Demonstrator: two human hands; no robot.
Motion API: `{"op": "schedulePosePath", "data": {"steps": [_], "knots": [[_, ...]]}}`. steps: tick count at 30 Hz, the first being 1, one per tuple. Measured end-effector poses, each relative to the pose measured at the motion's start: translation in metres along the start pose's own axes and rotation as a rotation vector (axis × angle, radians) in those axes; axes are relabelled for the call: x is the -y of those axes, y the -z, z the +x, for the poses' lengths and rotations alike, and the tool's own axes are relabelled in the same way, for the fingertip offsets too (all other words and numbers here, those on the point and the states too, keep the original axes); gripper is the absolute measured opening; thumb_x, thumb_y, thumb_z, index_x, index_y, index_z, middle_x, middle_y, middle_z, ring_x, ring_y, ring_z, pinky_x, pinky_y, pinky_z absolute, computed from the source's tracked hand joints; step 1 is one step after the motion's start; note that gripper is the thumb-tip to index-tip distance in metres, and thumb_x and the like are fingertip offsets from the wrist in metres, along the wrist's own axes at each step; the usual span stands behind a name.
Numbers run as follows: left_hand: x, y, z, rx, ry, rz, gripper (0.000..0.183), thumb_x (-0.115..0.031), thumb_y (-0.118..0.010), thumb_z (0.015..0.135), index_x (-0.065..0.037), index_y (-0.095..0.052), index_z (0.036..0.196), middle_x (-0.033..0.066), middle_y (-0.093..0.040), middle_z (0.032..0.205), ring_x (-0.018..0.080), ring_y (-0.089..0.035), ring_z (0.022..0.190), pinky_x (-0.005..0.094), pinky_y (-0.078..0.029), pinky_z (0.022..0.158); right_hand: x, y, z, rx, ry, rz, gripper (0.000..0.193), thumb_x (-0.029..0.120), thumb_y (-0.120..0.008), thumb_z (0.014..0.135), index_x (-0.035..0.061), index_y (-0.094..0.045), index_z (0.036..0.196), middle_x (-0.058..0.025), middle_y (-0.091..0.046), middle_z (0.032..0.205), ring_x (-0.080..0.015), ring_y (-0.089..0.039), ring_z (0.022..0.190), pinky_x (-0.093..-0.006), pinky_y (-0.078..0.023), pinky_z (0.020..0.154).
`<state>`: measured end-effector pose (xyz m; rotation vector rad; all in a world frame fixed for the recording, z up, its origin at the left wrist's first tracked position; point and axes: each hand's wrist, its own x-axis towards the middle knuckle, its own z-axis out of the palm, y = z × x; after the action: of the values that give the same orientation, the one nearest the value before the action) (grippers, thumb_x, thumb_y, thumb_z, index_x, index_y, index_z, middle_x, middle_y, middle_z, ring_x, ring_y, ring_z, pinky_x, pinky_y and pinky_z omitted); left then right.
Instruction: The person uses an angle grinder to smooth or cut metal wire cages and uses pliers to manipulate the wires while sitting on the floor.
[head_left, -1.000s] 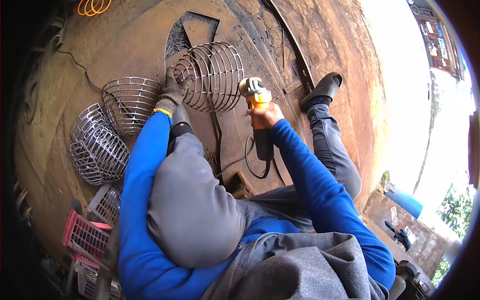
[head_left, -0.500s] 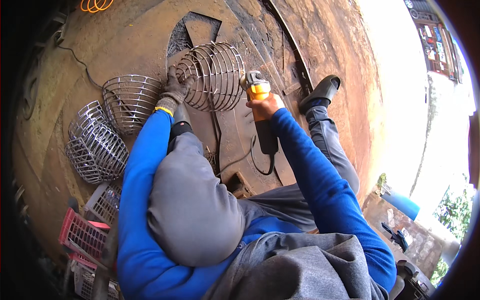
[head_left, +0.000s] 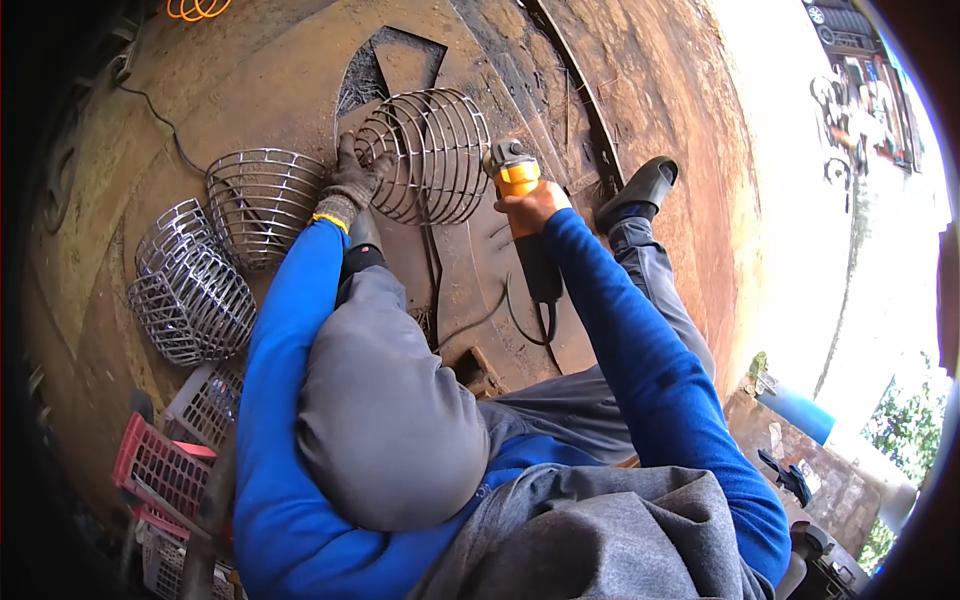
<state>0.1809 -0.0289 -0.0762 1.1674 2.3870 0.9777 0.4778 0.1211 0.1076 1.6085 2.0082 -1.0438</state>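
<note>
A round wire basket (head_left: 436, 150) of dull metal bars lies tilted on the metal sheet in front of me. My left hand (head_left: 353, 182), in a dark work glove with a yellow cuff edge, grips its left side, fingers on the bars. Bare, my right hand (head_left: 535, 207) is wrapped round a yellow and black angle grinder (head_left: 520, 178). The grinder's head touches or nearly touches the basket's right rim; its disc is hidden. Faint orange sparks show just above the head. A shinier wire basket (head_left: 262, 200) stands close to my left wrist.
Stacked shiny wire baskets (head_left: 190, 290) sit farther left. Plastic crates, one pink (head_left: 165, 465), stand at the lower left. The grinder's cord (head_left: 520, 325) loops between my legs. A long dark metal bar (head_left: 585, 95) lies at the far right, near my right shoe (head_left: 645, 188).
The basket has shifted very slightly down and right. Sparks now show by the grinder's head. Both hands keep their holds.
</note>
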Motion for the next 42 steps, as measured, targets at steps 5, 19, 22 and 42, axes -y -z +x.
{"op": "schedulePosePath", "data": {"steps": [5,19,22,42], "knots": [[0.071,0.006,0.014,0.129,0.135,-0.387,0.088,-0.006,-0.066,0.089,-0.011,-0.009,0.156,0.0194,-0.057,0.125,0.0171,-0.066,0.094,0.0259,-0.054,0.075,0.035,0.003,-0.031,0.007,0.07,0.041,0.059,0.042,-0.084,0.061,0.0,-0.07,0.099,-0.0196,-0.072,0.098,-0.0325,-0.071,0.092,-0.0395,-0.056,0.083],[-0.008,0.024,0.001,0.092,0.131,-0.196,0.095,-0.037,-0.079,0.082,-0.002,-0.025,0.152,0.0237,-0.043,0.145,0.0318,-0.047,0.13,0.04,-0.04,0.108,0.01,0.013,-0.041,-0.181,0.092,-0.185,0.065,0.039,-0.08,0.067,-0.001,-0.056,0.113,-0.0253,-0.07,0.1,-0.0405,-0.068,0.097,-0.0445,-0.055,0.086],[0.02,0.039,0.005,0.156,0.211,-0.312,0.106,-0.043,-0.079,0.079,0.0,-0.017,0.154,0.0256,-0.034,0.153,0.0345,-0.037,0.14,0.0395,-0.034,0.114,0.032,0.019,-0.043,-0.116,0.158,-0.252,0.062,0.038,-0.08,0.067,0.0002,-0.056,0.111,-0.0242,-0.07,0.099,-0.0402,-0.069,0.096,-0.0449,-0.055,0.086],[-0.029,0.042,0.005,0.215,0.281,-0.157,0.104,-0.042,-0.083,0.076,-0.001,-0.026,0.151,0.0238,-0.043,0.147,0.0333,-0.044,0.135,0.0409,-0.037,0.112,0.051,0.048,-0.021,0.023,0.095,-0.442,0.047,0.036,-0.082,0.063,0.0038,-0.073,0.097,-0.0194,-0.073,0.091,-0.0329,-0.072,0.089,-0.0404,-0.057,0.08]]}}
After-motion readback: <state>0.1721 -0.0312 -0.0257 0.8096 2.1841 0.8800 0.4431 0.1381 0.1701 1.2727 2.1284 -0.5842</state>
